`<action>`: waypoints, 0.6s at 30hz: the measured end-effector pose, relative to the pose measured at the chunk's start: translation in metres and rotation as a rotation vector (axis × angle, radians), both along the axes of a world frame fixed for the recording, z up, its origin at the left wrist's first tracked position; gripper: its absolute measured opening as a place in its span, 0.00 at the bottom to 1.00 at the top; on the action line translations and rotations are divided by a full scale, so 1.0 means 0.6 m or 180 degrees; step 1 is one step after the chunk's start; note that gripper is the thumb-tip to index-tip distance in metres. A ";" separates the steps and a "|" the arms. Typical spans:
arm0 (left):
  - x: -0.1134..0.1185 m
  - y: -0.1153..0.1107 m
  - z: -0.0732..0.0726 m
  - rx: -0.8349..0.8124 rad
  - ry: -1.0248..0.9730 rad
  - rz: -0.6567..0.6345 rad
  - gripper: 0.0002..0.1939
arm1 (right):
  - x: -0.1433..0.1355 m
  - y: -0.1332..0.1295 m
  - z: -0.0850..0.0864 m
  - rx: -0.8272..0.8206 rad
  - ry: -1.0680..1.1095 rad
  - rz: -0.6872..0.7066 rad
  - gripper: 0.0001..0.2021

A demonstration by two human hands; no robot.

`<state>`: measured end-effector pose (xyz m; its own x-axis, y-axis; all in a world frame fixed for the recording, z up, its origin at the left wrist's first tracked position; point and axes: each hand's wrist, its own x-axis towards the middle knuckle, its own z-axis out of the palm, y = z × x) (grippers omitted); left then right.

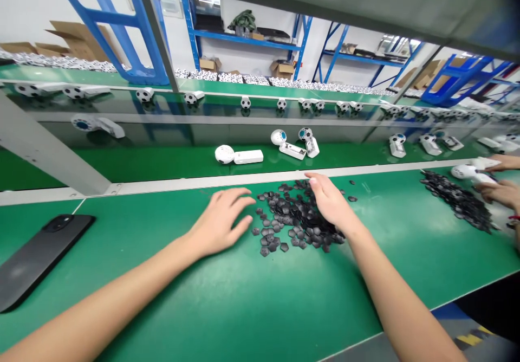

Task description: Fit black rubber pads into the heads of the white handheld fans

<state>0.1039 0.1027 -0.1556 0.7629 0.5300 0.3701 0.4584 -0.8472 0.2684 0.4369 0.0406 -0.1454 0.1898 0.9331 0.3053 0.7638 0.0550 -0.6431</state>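
A loose pile of small black five-sided pieces [300, 215] lies on the green tabletop. Just left of the pile, my left hand [221, 218] rests low over the table with its fingers apart and curved, holding nothing that I can see. My right hand [331, 202] is at the pile's right side, fingers stretched out toward the far edge and palm turned inward. Some pieces are hidden behind its palm. Beyond the pile, on the green belt, lie white devices with round heads, one plain-handled [247, 157] and two with opened handles [293, 150].
A black phone [44, 256] lies at the left. A pale rail [195, 182] divides table from belt, and a metal post [52, 150] rises at left. Rightward, a co-worker's hands [498, 188] hold a white device beside another black pile [457, 199]. An overhead shelf spans the top.
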 end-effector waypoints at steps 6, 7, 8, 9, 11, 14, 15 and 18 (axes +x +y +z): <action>0.010 -0.037 0.000 -0.0393 -0.0001 -0.0199 0.19 | 0.017 0.020 -0.052 -0.0270 0.0251 -0.0110 0.34; 0.007 -0.032 -0.002 -0.0501 -0.0093 -0.0075 0.19 | 0.006 0.019 -0.053 -0.0292 0.0342 -0.0038 0.33; 0.005 -0.027 -0.004 -0.0618 -0.0192 0.0050 0.18 | -0.006 0.017 -0.052 -0.0313 0.0442 0.0037 0.32; 0.003 -0.023 -0.006 -0.0734 -0.0285 0.0155 0.18 | -0.021 0.015 -0.050 -0.0334 0.0548 0.0114 0.31; 0.002 -0.017 -0.010 -0.0914 -0.0434 0.0259 0.18 | -0.052 0.011 -0.043 -0.0379 0.0728 0.0288 0.31; 0.005 -0.015 -0.014 -0.1002 -0.0621 0.0246 0.17 | -0.096 0.007 -0.035 -0.0436 0.1211 0.0687 0.32; 0.006 -0.014 -0.015 -0.1006 -0.0698 0.0234 0.17 | -0.110 0.007 -0.034 -0.0452 0.1471 0.0836 0.32; 0.008 -0.010 -0.015 -0.1066 -0.1031 0.0246 0.15 | -0.147 0.007 -0.032 -0.0506 0.2081 0.1173 0.32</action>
